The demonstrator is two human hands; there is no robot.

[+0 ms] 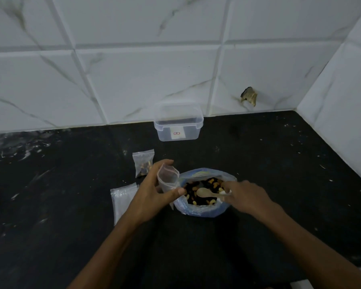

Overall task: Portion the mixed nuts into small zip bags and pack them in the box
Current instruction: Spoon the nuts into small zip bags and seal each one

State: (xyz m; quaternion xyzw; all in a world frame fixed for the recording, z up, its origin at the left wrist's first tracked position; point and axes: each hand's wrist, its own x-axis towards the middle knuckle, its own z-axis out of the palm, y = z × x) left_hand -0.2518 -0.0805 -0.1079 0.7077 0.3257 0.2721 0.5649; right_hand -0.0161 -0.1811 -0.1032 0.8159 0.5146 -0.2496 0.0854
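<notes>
A big blue-tinted bag of mixed nuts (202, 209) stands open on the black counter. My left hand (154, 195) grips a small clear zip bag (168, 177) upright, its mouth open, right beside the nut bag. My right hand (246, 195) holds a small pale spoon (204, 192) whose bowl lies over the nuts. One filled small zip bag (143, 162) lies behind my left hand. A clear plastic box (178, 127) without a lid stands at the wall.
A stack of unfilled zip bags (122, 200) lies left of my left wrist. The black counter (60, 184) ends at tiled walls behind and on the right. A chipped hole (249, 95) marks the back wall tile.
</notes>
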